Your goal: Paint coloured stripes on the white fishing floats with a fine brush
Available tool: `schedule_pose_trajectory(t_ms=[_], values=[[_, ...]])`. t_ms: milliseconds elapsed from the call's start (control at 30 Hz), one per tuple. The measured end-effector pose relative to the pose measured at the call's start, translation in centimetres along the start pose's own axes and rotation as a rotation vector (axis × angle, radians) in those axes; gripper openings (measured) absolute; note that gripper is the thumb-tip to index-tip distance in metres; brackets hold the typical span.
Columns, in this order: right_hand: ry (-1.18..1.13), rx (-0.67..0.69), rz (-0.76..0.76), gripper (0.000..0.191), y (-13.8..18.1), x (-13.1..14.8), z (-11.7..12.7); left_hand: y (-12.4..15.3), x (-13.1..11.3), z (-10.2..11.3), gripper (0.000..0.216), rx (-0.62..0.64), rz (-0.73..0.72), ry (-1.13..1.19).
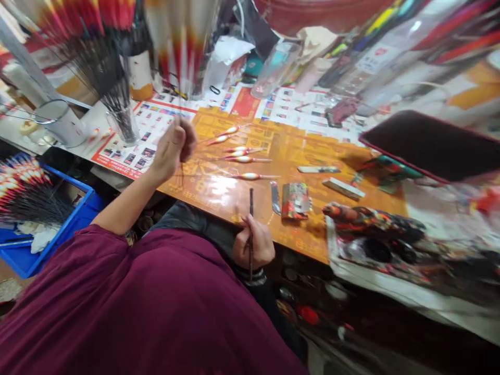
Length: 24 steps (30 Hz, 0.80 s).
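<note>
At the far left, a blue crate point(21, 263) holds a heap of slender floats point(27, 182), their pale and red bodies gathered at one end and dark stems trailing together, perhaps to keep the painted parts from rubbing on the stems. Up on the table, a grey mug point(64, 127) stands beside a clear glass point(125, 130) packed with dark stems; their red tops fan out above it, a stance that seems chosen so the bodies touch little. Next comes the left hand point(175, 146), raised over the table edge and closed around the thin stems of a bunch of floats point(187, 54); gripping low presumably spares the white, orange and red bodies, which are too blurred to count. Just right of it, several loose floats point(248, 159) lie on the orange tabletop point(292, 140), roughly parallel and slightly apart, likely for easy picking up. Below them, near the edge, the right hand point(253, 242) pinches a dark stick point(251, 208), perhaps a brush, almost upright between thumb and fingers, which would suit fine control. Within its reach sits a paint-stained block point(296, 202), with a small blade-like strip point(275, 198) beside it. Farther right, a dark-screened device point(433, 146) leans tilted, apparently propped towards the seat.
</note>
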State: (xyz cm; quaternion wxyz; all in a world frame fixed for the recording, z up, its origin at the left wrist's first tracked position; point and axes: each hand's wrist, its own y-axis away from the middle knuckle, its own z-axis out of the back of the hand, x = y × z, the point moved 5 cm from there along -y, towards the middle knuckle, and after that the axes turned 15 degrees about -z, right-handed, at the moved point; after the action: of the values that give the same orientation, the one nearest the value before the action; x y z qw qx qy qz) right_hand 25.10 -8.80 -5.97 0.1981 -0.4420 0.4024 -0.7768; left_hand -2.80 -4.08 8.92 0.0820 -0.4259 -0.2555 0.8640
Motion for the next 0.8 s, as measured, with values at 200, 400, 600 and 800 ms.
schedule_pose_trajectory(t_ms=[200,400,600,800], values=[[-0.04,-0.043,0.049,0.053,-0.3,0.1,-0.1,0.4,-0.4,1.6,0.053,0.093,-0.133,0.167],[-0.04,-0.048,0.046,0.057,-0.3,0.3,-0.3,0.0,-1.6,10.5,0.053,-0.16,-0.174,-0.281],[-0.043,-0.056,0.05,0.052,-0.4,0.4,-0.3,-1.7,-2.7,20.1,0.085,-0.393,-0.329,-0.667],[-0.018,-0.054,0.062,0.051,-0.5,0.7,-0.1,-3.2,-0.2,24.3,0.077,-0.451,-0.373,-0.663]])
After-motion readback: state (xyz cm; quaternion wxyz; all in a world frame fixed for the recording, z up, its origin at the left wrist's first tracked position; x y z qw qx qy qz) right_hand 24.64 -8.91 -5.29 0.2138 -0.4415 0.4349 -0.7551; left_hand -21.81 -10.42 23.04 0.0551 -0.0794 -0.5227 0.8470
